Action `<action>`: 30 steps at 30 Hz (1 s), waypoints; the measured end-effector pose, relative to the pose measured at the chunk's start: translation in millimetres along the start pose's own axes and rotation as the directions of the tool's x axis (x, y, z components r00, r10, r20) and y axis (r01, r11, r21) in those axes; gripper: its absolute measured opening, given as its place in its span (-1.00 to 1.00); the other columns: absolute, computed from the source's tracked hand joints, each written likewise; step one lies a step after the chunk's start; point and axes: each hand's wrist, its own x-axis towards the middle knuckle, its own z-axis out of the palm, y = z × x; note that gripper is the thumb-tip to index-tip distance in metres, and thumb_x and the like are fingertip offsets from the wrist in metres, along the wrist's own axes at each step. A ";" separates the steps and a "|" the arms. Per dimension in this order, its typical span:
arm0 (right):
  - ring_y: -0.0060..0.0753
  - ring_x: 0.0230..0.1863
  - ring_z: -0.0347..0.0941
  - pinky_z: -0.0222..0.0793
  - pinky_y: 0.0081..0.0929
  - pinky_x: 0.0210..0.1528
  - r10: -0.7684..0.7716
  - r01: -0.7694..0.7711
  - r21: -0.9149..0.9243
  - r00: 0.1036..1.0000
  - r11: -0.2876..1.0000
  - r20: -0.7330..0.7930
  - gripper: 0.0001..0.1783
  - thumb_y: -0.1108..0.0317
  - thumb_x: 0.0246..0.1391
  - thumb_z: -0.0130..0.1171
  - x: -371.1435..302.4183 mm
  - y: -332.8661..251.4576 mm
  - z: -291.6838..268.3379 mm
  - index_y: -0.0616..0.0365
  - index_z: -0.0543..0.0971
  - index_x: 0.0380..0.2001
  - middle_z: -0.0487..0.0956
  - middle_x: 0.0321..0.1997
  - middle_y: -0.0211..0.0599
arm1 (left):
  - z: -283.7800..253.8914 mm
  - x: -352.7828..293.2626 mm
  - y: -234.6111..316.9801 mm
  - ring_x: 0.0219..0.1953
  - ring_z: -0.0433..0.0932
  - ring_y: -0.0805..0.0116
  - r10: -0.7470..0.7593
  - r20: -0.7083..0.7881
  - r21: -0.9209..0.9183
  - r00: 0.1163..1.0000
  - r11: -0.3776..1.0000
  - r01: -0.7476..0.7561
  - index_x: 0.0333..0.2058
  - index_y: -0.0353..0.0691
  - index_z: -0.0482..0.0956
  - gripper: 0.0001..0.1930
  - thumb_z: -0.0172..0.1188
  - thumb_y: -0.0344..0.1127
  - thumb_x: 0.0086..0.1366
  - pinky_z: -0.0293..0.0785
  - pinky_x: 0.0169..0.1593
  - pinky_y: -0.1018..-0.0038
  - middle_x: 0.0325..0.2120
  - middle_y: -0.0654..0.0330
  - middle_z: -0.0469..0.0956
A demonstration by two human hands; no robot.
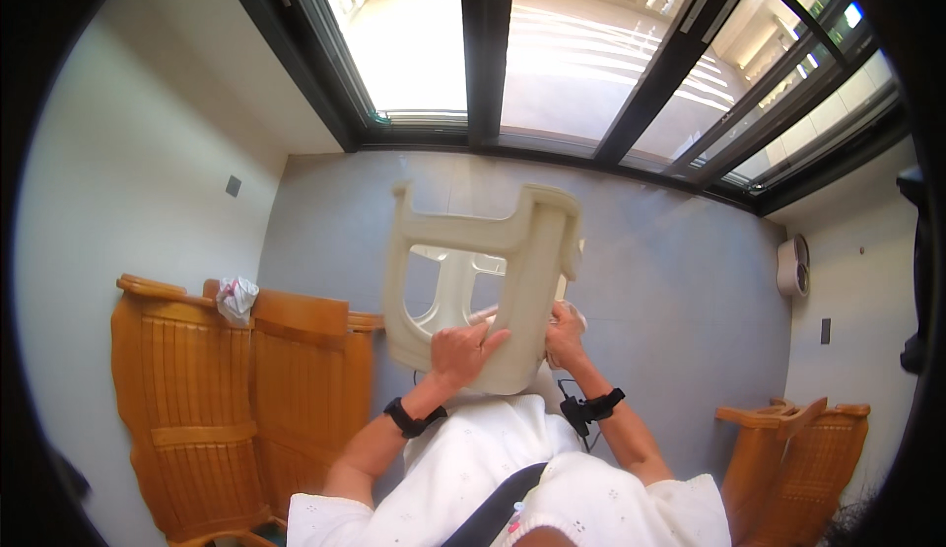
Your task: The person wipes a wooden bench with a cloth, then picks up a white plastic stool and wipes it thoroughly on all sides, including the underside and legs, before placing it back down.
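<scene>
Here we see a cream plastic stool (525,286), glossy, tilted, rounded cut-outs, left hand (460,355) gripping it, right hand (565,338) curled alongside, hold unclear.

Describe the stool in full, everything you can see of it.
The stool is cream and looks like moulded plastic, with a slight sheen. Its visible side has broad legs, a crossbar and a large rounded opening, through which more of the frame shows. It is tipped over, leg ends toward the black-framed glass doors. The left hand grips its near part; the right hand is at its right side, contact unclear. Whether it rests on anything is hidden.
</scene>
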 end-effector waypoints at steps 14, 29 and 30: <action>0.07 0.19 0.36 0.41 -0.12 0.11 -0.551 0.607 -0.404 0.793 0.685 0.258 -0.45 0.38 -0.05 0.24 6.6 -127.7 -139.0 0.10 0.47 0.09 0.43 0.13 0.03 | 66.8 63.6 65.8 -0.62 0.50 -0.09 -0.139 0.096 0.147 0.986 0.981 0.124 -0.68 -0.22 0.48 -0.45 0.10 0.13 0.31 0.37 -0.54 0.11 -0.72 -0.06 0.48; 0.10 0.02 0.42 0.43 -0.13 -0.02 -0.519 0.474 -0.360 0.854 0.804 -0.034 -0.58 0.36 0.07 0.12 111.3 -152.7 -84.8 -0.09 0.50 0.05 0.39 0.11 -0.14 | 49.7 39.1 74.5 -0.61 0.50 -0.10 -0.154 0.029 0.122 0.988 0.981 0.150 -0.67 -0.21 0.46 -0.52 0.13 0.03 0.29 0.35 -0.53 0.08 -0.73 -0.04 0.47; 0.10 0.04 0.42 0.44 -0.16 -0.02 -0.482 0.459 -0.352 0.876 0.815 0.028 -0.58 0.38 0.02 0.15 94.9 -150.9 -81.4 -0.09 0.53 0.02 0.38 0.11 -0.14 | 48.0 37.9 71.0 -0.61 0.51 -0.10 -0.161 0.027 0.125 0.987 0.980 0.157 -0.67 -0.21 0.46 -0.53 0.14 0.02 0.28 0.36 -0.52 0.08 -0.72 -0.04 0.48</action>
